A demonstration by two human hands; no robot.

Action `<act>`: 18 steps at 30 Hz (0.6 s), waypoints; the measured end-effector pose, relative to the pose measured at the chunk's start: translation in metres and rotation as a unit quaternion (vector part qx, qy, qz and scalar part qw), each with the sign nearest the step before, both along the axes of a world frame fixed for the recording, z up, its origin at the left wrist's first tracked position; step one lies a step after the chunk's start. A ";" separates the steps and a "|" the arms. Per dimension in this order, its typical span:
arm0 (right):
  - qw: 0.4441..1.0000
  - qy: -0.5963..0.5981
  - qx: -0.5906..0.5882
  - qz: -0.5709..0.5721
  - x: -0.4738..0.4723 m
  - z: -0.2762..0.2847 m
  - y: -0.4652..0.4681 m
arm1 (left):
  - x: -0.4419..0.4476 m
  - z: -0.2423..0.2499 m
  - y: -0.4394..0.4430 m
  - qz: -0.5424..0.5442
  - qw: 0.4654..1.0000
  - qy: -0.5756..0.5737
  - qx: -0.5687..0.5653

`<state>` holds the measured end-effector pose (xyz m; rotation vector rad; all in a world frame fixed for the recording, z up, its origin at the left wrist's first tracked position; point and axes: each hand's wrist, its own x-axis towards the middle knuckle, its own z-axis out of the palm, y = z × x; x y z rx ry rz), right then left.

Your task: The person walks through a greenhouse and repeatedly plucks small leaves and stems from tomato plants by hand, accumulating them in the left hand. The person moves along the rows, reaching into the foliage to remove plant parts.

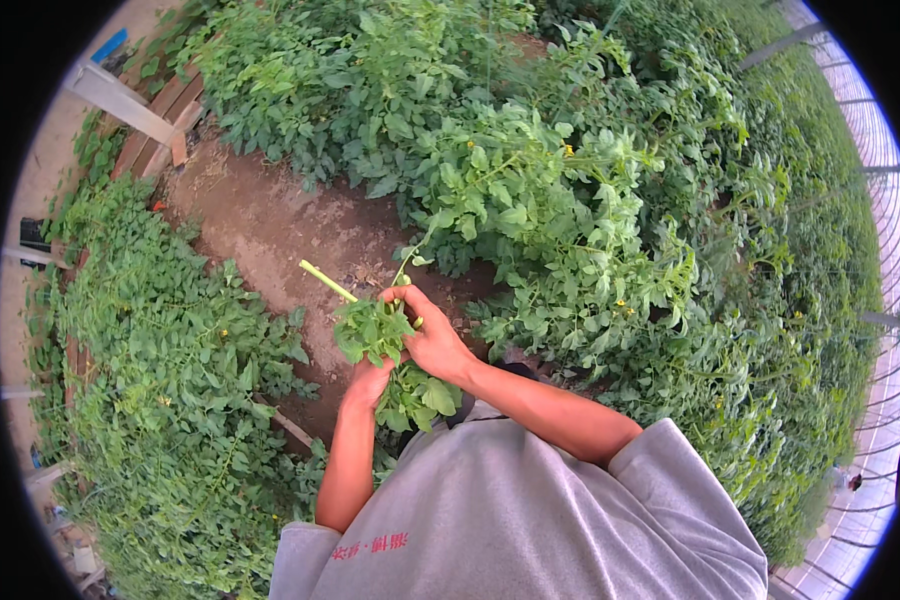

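My left hand (367, 381) is closed around a bundle of cut leafy stems (373, 328), which look like tomato shoots. A thick pale green cut stem (328, 280) sticks out of the bundle up and to the left, and broad leaves (420, 397) hang below, near my waist. Right beside it, my right hand (433, 337) has its thumb and fingers bent around a thin green stem (405, 262) with small green fruits or buds (403, 280). The fingertips of both hands are partly hidden by leaves.
Dense tomato plants (555, 202) with yellow flowers stand ahead and to the right; more plants (172, 390) grow at the left. Bare soil (270, 225) runs between them. Pale posts (124, 105) and brick edging (154, 124) lie at the upper left, curved greenhouse ribs (885, 300) at the right.
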<state>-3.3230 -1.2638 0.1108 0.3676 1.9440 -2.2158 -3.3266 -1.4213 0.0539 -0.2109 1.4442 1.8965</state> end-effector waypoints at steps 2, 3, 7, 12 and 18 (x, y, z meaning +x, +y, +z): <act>0.998 0.025 0.042 0.048 -0.006 -0.002 -0.016 | 0.007 0.000 -0.011 0.045 0.999 0.003 -0.014; 0.991 0.059 0.090 0.081 -0.010 -0.003 -0.020 | 0.010 -0.001 -0.015 0.074 0.997 -0.009 -0.026; 0.948 0.092 0.212 0.218 -0.023 -0.003 -0.016 | 0.026 -0.005 -0.037 0.125 0.989 -0.045 -0.065; 0.920 -0.083 -0.013 0.383 -0.023 -0.016 -0.012 | 0.066 -0.001 -0.059 0.231 0.968 -0.082 -0.059; 0.766 0.085 0.310 0.556 0.004 -0.049 -0.063 | 0.140 0.006 -0.051 0.404 0.903 -0.033 -0.145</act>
